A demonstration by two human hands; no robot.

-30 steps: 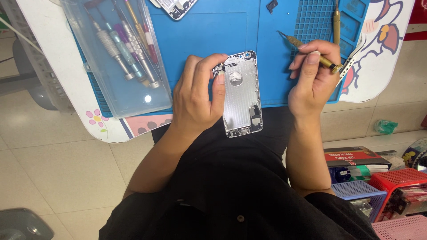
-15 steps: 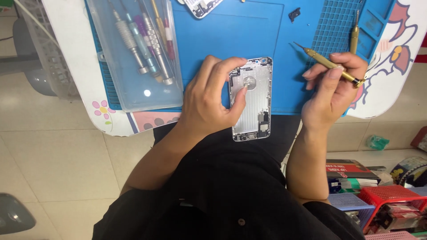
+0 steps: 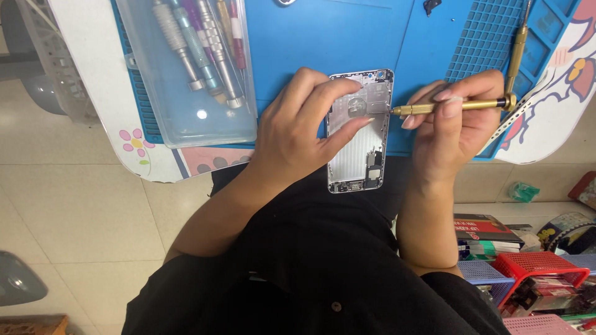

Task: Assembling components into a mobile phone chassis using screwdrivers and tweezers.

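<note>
Silver metal fills the middle of my view: a phone shell (image 3: 360,133), stripped to its bare back housing, lies with its inner side up, half on the blue mat (image 3: 335,37) and half over the near edge of the counter (image 3: 93,74). My left hand (image 3: 298,133) grips it from the 9 o'clock side, the fingers (image 3: 347,127) curled over its upper half with the thumb pressed across the middle. My right hand (image 3: 456,133) sits at the shell's 3 o'clock, fingers closed on a brass screwdriver (image 3: 459,107) held level, its tip touching the shell's right edge near the top. At 12 o'clock from that hand a second brass screwdriver (image 3: 516,49) lies on the gridded corner of the mat. At 10 o'clock from the left hand a clear plastic tray (image 3: 186,118) holds several more screwdrivers (image 3: 205,49) with metal and coloured handles. At 5 o'clock, down on the floor, I see red and blue baskets (image 3: 534,267) among stacked boxes (image 3: 487,229). I cannot tell whether the tip sits on a screw.
</note>
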